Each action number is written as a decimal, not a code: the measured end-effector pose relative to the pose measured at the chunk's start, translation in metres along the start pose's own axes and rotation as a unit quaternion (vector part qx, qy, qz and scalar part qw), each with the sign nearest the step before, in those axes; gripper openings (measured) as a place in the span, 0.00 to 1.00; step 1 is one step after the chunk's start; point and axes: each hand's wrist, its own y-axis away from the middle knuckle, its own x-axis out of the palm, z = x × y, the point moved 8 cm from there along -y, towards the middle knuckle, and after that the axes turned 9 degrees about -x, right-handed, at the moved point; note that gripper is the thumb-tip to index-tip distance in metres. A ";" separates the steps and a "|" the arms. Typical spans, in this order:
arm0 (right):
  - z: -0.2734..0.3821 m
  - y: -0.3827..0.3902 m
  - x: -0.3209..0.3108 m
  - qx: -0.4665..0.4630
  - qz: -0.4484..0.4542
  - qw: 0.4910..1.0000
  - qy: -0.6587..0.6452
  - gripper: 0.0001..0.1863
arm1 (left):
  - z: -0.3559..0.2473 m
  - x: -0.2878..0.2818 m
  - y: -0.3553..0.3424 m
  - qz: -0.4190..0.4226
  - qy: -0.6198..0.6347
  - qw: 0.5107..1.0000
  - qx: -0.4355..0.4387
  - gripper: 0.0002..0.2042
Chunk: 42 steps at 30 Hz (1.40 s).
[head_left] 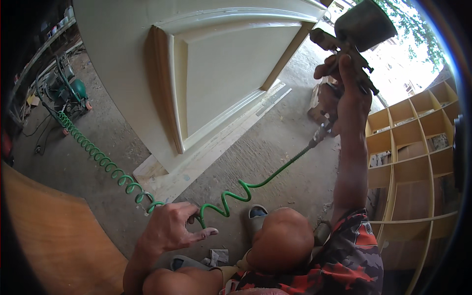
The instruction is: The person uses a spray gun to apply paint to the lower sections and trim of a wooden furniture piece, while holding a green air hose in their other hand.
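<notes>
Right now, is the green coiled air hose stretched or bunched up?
Stretched: the green coiled air hose runs drawn out between the right hand's spray gun and the compressor.

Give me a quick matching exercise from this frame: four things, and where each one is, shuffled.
Things:
1. spray gun
2. coiled green hose
3. compressor
4. shelf unit

Places:
A. far left on the floor
B. raised in the right hand
C. right edge of the view
D. running past the left hand

Pairs: 1-B, 2-D, 3-A, 4-C
</notes>
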 end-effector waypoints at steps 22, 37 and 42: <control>-0.052 -0.077 -0.032 0.020 -0.030 0.999 -0.040 0.24 | -0.051 -0.016 -0.022 -0.012 -0.033 0.999 0.017 0.33; -0.067 -0.091 -0.071 0.035 -0.098 0.993 0.061 0.21 | -0.070 -0.008 -0.037 -0.024 -0.030 0.999 0.037 0.28; -0.071 -0.084 -0.066 0.062 -0.004 0.998 0.008 0.21 | -0.070 -0.007 -0.035 -0.024 -0.028 0.999 0.037 0.28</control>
